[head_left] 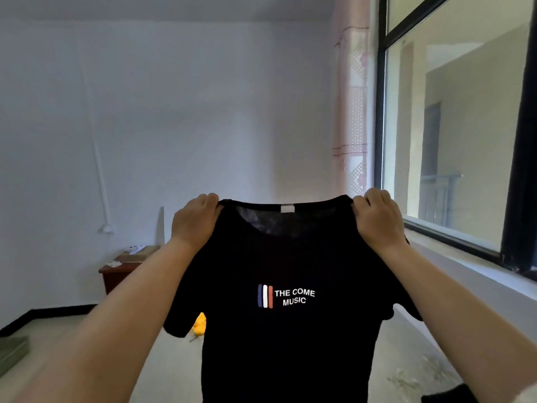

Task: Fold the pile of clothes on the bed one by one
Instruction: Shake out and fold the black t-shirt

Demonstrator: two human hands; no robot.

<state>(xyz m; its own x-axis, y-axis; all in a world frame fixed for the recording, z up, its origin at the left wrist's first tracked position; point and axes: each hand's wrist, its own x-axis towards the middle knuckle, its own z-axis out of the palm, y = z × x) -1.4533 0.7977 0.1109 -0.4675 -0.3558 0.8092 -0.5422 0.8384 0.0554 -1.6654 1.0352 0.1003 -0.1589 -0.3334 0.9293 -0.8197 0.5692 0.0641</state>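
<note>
Fingers of the left hand (194, 221) and right hand (377, 221) curl over the shoulders of the black T-shirt (286, 315), held aloft; its hem is cut off, fingertips probably tucked behind cloth.

The black short-sleeved T-shirt (279, 330) with white lettering is cut off by the lower picture edge at 6 o'clock; its hem is not visible. Its shoulder seams are covered by the left hand (194, 221) and right hand (377, 219), whose fingertips curl behind the cloth out of sight. The yellow object (200, 324) on the floor at 7 o'clock is partly hidden behind the shirt sleeve; identity undeterminable. Small white items on the reddish-brown wooden desk (122, 270) at 9 o'clock are too small to identify. A dark cloth (447, 395) at 5 o'clock is cropped by the edge.
</note>
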